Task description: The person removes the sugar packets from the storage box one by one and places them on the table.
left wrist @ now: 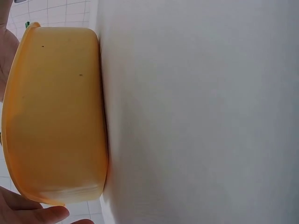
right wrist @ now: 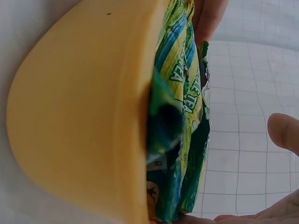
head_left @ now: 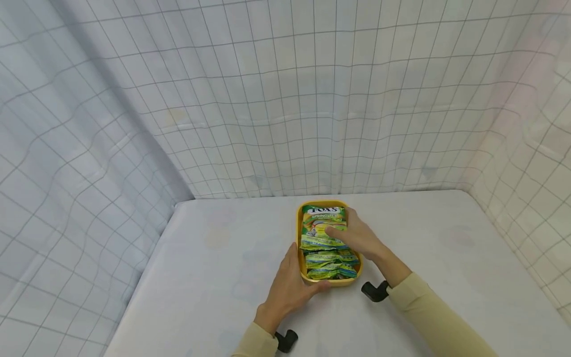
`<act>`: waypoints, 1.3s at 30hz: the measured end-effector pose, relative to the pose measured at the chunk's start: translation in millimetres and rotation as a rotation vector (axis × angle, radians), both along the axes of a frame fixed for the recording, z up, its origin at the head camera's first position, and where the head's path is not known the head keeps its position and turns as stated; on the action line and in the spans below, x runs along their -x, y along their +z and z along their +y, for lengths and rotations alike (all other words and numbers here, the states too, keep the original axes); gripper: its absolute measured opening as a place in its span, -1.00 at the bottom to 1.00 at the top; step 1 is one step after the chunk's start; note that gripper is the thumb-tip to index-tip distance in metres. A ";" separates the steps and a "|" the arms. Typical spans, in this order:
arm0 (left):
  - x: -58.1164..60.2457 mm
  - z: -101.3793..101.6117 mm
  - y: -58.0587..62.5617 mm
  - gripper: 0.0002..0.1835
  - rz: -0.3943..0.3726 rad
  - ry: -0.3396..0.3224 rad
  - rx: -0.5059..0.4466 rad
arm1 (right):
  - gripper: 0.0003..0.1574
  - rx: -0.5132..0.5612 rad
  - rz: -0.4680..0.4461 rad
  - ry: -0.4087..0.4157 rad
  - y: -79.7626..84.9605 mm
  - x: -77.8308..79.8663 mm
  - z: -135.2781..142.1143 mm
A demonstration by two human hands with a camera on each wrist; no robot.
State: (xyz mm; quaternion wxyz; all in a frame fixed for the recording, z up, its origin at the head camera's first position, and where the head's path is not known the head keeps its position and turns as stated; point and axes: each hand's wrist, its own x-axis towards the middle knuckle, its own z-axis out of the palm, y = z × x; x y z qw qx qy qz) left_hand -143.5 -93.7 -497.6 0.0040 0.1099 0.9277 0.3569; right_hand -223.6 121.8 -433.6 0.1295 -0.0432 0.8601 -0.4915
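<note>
In the back hangs a checked curtain (head_left: 312, 124), and before it is a white surface (head_left: 214, 277). On this surface, close to its middle, stands one yellow tub (head_left: 343, 283), with its long axis pointing away from the person. The tub lies just between the two hands, which touch it from opposite sides, so to my judgement any move turns on this pairing across the corners. The left hand (head_left: 285, 287) is at the near left corner: its fingers are laid almost straight along the left wall, the thumb reaches along the near rim, and I see no clenching. The right hand (head_left: 360, 235) is at the right side, toward the far end; its thumb is above the packs and apart from them in its wrist view, so this grip looks loose and pinches nothing, though its other fingers are partly hidden. The packs are inside the tub; the top pack (head_left: 317, 227) lies in the far part, nearer to the right hand than to the left. I count one tub, two hands, at least three packs (the exact number is hidden by overlapping), and two small black fittings (head_left: 375, 291), one at each wrist.
</note>
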 end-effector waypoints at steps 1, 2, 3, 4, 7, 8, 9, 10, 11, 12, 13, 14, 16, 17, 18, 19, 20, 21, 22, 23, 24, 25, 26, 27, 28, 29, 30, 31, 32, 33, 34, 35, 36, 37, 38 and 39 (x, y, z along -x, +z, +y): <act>0.4 -0.1 -0.1 0.43 -0.006 0.003 -0.005 | 0.21 0.013 -0.007 -0.003 -0.1 0.5 -0.1; 0.8 -0.2 -0.1 0.42 -0.009 0.004 -0.012 | 0.20 0.026 -0.012 -0.006 -0.2 0.8 -0.2; 1.1 -0.3 0.0 0.42 -0.012 0.005 -0.019 | 0.19 0.039 -0.015 -0.010 -0.3 1.0 -0.4; 1.4 -0.4 0.1 0.41 -0.012 0.006 -0.023 | 0.18 0.052 -0.022 -0.018 -0.6 1.2 -0.4; 2.3 -0.6 -0.4 0.39 -0.008 0.009 -0.046 | 0.18 0.084 -0.041 -0.044 -1.4 2.1 -0.5; 2.4 -0.6 -0.3 0.39 -0.009 0.013 -0.053 | 0.18 0.095 -0.051 -0.053 -1.7 2.6 -0.6; 2.5 -0.5 -0.2 0.38 -0.012 0.016 -0.060 | 0.19 0.103 -0.061 -0.062 -1.9 3.2 -0.6; 2.7 -0.4 -0.1 0.37 -0.014 0.020 -0.073 | 0.20 0.111 -0.073 -0.073 -2.4 4.1 -0.5; 2.9 -0.3 0.2 0.36 -0.019 0.023 -0.089 | 0.20 0.125 -0.084 -0.080 -2.7 5.1 -0.4; 3.0 -0.2 0.5 0.35 -0.026 0.027 -0.102 | 0.20 0.144 -0.098 -0.089 -3.1 6.1 -0.2; 3.2 -0.1 0.8 0.34 -0.029 0.030 -0.115 | 0.19 0.163 -0.111 -0.098 -3.7 7.4 0.2; 3.6 0.1 0.6 0.34 -0.032 0.032 -0.127 | 0.19 0.181 -0.123 -0.106 -4.1 8.7 0.6; 4.5 0.6 0.7 0.33 -0.037 0.035 -0.155 | 0.18 0.204 -0.146 -0.120 -4.7 11.4 1.3; 5.1 0.7 0.6 0.33 -0.037 0.036 -0.165 | 0.17 0.213 -0.159 -0.128 -4.8 12.8 1.5; 5.4 1.0 0.5 0.33 -0.038 0.040 -0.172 | 0.16 0.214 -0.166 -0.128 -4.9 14.0 1.8; 6.0 1.2 0.0 0.32 -0.033 0.039 -0.182 | 0.15 0.213 -0.174 -0.131 -5.1 15.4 1.7; 6.4 1.7 0.0 0.31 -0.035 0.041 -0.192 | 0.15 0.227 -0.184 -0.128 -5.5 16.8 1.6; 6.8 2.2 -0.1 0.31 -0.037 0.040 -0.200 | 0.14 0.241 -0.193 -0.129 -6.0 18.2 1.2; 7.3 2.6 -0.4 0.30 -0.037 0.038 -0.208 | 0.13 0.256 -0.201 -0.131 -6.6 19.6 0.8; 7.7 3.1 -0.5 0.30 -0.038 0.036 -0.210 | 0.13 0.273 -0.207 -0.137 -7.5 21.1 0.1; 7.9 3.7 -0.5 0.30 -0.041 0.034 -0.216 | 0.12 0.297 -0.211 -0.139 -8.8 22.5 -0.6; 8.2 4.3 -0.5 0.29 -0.043 0.031 -0.219 | 0.12 0.322 -0.220 -0.153 -10.3 24.0 -1.7; 8.3 4.9 0.0 0.29 -0.046 0.030 -0.223 | 0.12 0.352 -0.227 -0.163 -12.0 25.4 -2.8; 8.6 5.4 -0.2 0.28 -0.047 0.029 -0.222 | 0.11 0.356 -0.227 -0.180 -13.6 26.7 -3.9; 8.6 5.8 0.2 0.27 -0.044 0.027 -0.226 | 0.10 0.368 -0.230 -0.189 -15.3 27.6 -5.3; 8.7 6.1 0.3 0.27 -0.043 0.025 -0.228 | 0.07 0.381 -0.230 -0.196 -17.1 28.5 -6.8; 8.8 6.4 0.5 0.26 -0.042 0.025 -0.229 | 0.03 0.389 -0.230 -0.202 -18.7 29.0 -8.1; 8.9 6.6 0.7 0.26 -0.043 0.025 -0.228 | 0.00 0.389 -0.227 -0.210 -20.4 29.4 -9.3; 8.9 6.6 0.9 0.26 -0.040 0.024 -0.228 | -0.02 0.390 -0.225 -0.213 -21.8 29.5 -10.0; 9.0 6.6 0.9 0.25 -0.044 0.024 -0.223 | -0.04 0.386 -0.223 -0.215 -22.9 29.7 -10.4; 8.9 6.8 1.5 0.25 -0.046 0.025 -0.222 | -0.05 0.387 -0.224 -0.215 -23.7 29.6 -10.7; 9.0 6.7 1.6 0.26 -0.049 0.027 -0.217 | -0.05 0.383 -0.222 -0.220 -24.0 29.6 -10.6; 8.9 6.7 1.9 0.26 -0.049 0.029 -0.214 | -0.03 0.377 -0.221 -0.223 -24.2 29.4 -10.1; 8.8 6.5 2.0 0.26 -0.048 0.031 -0.213 | -0.01 0.375 -0.221 -0.225 -24.3 29.1 -9.4; 8.7 6.4 2.2 0.26 -0.048 0.034 -0.211 | 0.00 0.379 -0.223 -0.224 -24.0 28.6 -8.5; 8.6 6.4 2.2 0.27 -0.050 0.038 -0.209 | 0.01 0.381 -0.223 -0.221 -23.7 28.3 -7.8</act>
